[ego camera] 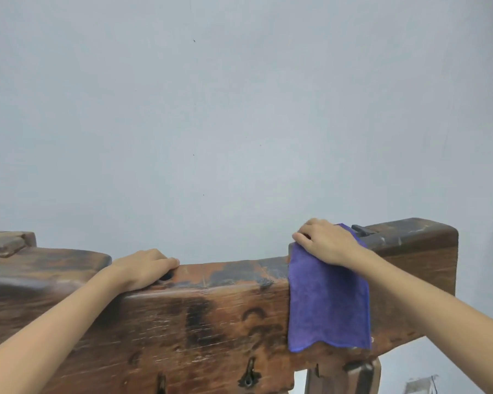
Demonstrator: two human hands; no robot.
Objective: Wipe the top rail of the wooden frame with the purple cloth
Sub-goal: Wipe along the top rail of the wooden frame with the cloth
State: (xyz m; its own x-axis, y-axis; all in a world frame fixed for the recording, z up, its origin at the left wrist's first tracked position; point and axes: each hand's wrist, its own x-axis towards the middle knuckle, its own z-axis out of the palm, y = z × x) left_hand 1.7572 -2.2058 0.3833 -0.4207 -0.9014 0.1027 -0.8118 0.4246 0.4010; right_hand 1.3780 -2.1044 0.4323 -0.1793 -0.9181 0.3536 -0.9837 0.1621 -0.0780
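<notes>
The wooden frame's top rail (231, 273) is a thick, worn brown beam with dark patches, running across the lower half of the view. The purple cloth (329, 305) is draped over the rail right of centre and hangs down its front face. My right hand (329, 244) presses flat on the cloth's upper part on top of the rail, fingers pointing left. My left hand (143, 268) rests on the rail left of centre, fingers curled over its top beside a small dark hole, holding nothing else.
A plain pale wall (239, 109) stands right behind the frame. The rail steps up at both ends, with a dark peg (363, 230) just right of the cloth. A metal hook plate (249, 376) hangs on the front face, and a post (350, 376) stands below the right end.
</notes>
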